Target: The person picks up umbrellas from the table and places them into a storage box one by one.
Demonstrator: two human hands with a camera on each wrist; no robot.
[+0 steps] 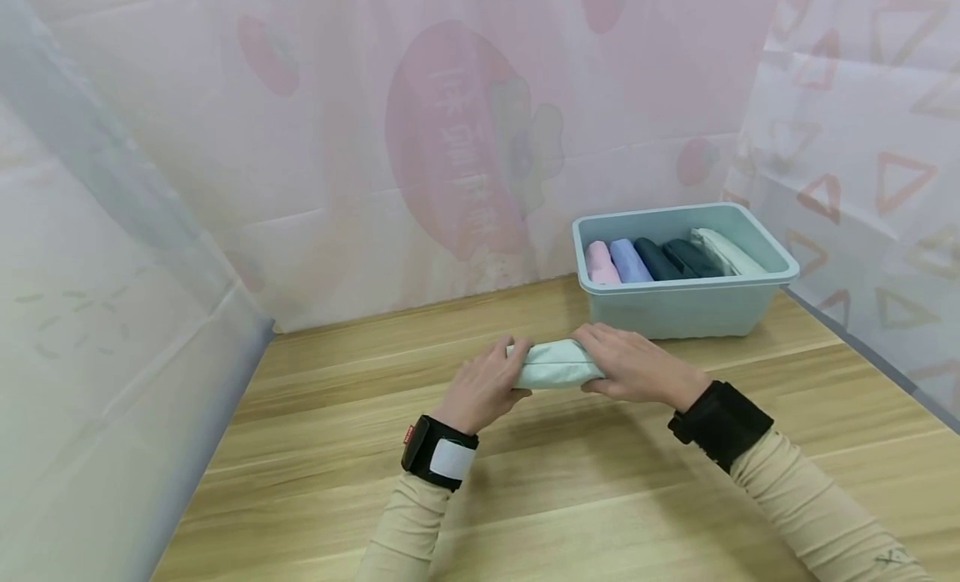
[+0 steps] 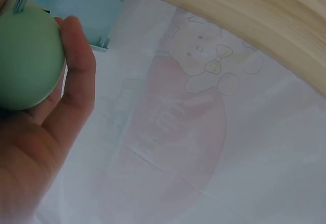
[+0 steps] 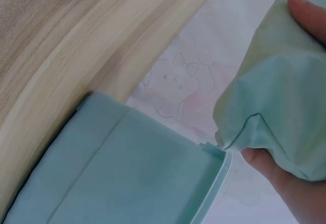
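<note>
A pale green rolled cloth (image 1: 555,365) lies crosswise on the wooden table (image 1: 570,499), just in front of the light blue bin (image 1: 678,303). My left hand (image 1: 483,383) grips its left end, and my right hand (image 1: 637,367) grips its right end from above. In the left wrist view the rolled cloth (image 2: 28,56) sits in my curled fingers (image 2: 76,76). The right wrist view shows the cloth (image 3: 277,96) pinched between thumb and fingers, with the bin wall (image 3: 127,173) close below.
Inside the bin stand several rolled cloths (image 1: 660,258): pink, lavender, dark green and white. Patterned translucent curtains (image 1: 420,148) close off the back and both sides. Bare table stretches to the left and towards me.
</note>
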